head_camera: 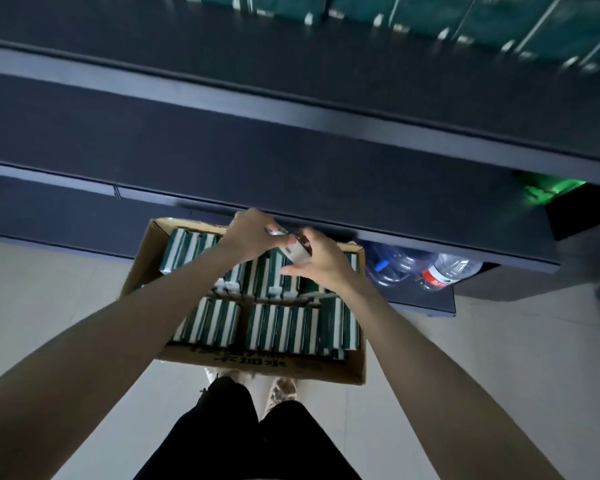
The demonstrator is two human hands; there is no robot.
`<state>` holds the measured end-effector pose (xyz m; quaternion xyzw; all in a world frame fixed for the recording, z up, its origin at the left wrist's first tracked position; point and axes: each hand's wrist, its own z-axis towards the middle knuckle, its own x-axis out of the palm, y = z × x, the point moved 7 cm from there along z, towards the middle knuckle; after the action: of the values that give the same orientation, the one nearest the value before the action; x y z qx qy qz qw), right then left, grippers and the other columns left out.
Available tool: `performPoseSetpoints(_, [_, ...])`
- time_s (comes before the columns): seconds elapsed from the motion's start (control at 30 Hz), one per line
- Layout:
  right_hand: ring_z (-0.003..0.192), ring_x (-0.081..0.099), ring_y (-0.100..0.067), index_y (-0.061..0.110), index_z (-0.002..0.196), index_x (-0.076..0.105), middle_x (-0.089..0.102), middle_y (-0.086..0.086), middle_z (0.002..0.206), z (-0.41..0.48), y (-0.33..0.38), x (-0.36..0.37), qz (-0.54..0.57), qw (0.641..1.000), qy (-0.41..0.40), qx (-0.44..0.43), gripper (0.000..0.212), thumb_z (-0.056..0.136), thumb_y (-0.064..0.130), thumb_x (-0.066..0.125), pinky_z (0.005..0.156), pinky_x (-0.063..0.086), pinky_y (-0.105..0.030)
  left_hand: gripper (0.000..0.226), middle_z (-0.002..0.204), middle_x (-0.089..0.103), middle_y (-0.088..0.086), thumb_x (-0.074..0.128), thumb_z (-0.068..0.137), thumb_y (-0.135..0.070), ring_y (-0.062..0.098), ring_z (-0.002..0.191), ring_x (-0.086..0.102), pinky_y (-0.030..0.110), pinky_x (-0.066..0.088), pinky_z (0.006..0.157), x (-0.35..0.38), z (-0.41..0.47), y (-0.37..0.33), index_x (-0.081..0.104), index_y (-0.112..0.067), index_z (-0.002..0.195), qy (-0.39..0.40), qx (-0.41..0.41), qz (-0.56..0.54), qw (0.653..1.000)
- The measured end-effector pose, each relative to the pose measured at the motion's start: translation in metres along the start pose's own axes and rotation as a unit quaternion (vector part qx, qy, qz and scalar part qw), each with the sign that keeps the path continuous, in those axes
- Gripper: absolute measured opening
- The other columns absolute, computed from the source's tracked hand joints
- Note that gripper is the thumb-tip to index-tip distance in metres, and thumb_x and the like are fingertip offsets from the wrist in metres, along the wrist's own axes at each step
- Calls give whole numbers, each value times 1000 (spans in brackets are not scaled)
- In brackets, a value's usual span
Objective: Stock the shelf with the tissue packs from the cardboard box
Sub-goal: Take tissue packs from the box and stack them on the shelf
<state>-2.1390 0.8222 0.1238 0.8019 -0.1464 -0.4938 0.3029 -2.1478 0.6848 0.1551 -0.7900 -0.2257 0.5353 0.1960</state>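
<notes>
**Head view, looking down.** The open brown cardboard box (291,368) stands on the pale tiled floor (66,289) at the foot of the dark metal shelf (291,150). It is nearly full of green-and-white striped tissue packs (281,327), set on edge in rows.

One small pale-ended tissue pack (294,255) is held above the box's far rows, between the two hands. The left grip (253,233) is curled over its far end. The right grip (317,259) clasps its near side, thumb above and fingers below, though blur hides the exact contact.

**Stage, as judged:** a pack is out of the box and placement has not begun.

**Doing the step well:**
- Settle the pack in both grips before rising, and keep it square.
- Carry it past the shelf lip without knocking it.
- Seat it beside the blurred green packs (499,22) on the upper tier, faces aligned.

The clear plastic bottles (444,271) under the lowest tier need no attention.
</notes>
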Motion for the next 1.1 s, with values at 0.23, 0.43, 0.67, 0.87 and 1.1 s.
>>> performPoseSetpoints(0.23, [81, 62, -19, 17, 82, 54, 62, 2, 82, -4, 55, -112, 81, 992, -86, -49, 21, 78, 16, 75, 80, 50, -37, 81, 120, 53, 8, 80, 61, -54, 19, 106, 49, 26, 38, 91, -99, -15, -44, 55, -19, 130, -69, 82, -10, 994])
performPoseSetpoints(0.43, [92, 67, -28, -4, 103, 55, 67, -19, 99, -4, 103, -193, 116, 991, -38, -58, 31, 80, 7, 72, 90, 52, -33, 57, 116, 62, 3, 82, 72, -19, 22, 106, 56, 28, 42, 87, -171, -4, -92, 58, -13, 124, -81, 156, 23, 984])
performPoseSetpoints(0.67, [102, 59, -15, 20, 120, 56, 63, 5, 112, 24, 154, -268, -75, 981, -137, -113, 61, 66, 23, 85, 92, 47, -32, 35, 87, 63, 4, 82, 71, -22, 21, 84, 56, 28, 38, 73, -224, 37, -150, 65, -8, 98, -107, 200, 70, 971])
performPoseSetpoints(0.87, [103, 60, -23, 17, 117, 61, 66, -1, 109, 79, 153, -313, -169, 964, -200, -54, 49, 73, 30, 80, 91, 47, -38, 78, 127, 54, 11, 83, 69, -28, 27, 115, 50, 40, 43, 97, -247, 98, -178, 45, -12, 136, -137, 231, 134, 954])
performPoseSetpoints(1.1, [131, 25, -28, 26, 124, 60, 32, -4, 143, 138, 133, -340, -227, 939, -258, 6, 55, 73, 37, 79, 108, 24, -42, 114, 160, 2, 8, 79, 72, -39, 26, 147, 3, 44, 6, 117, -271, 172, -169, 2, -11, 152, -138, 185, 339, 912])
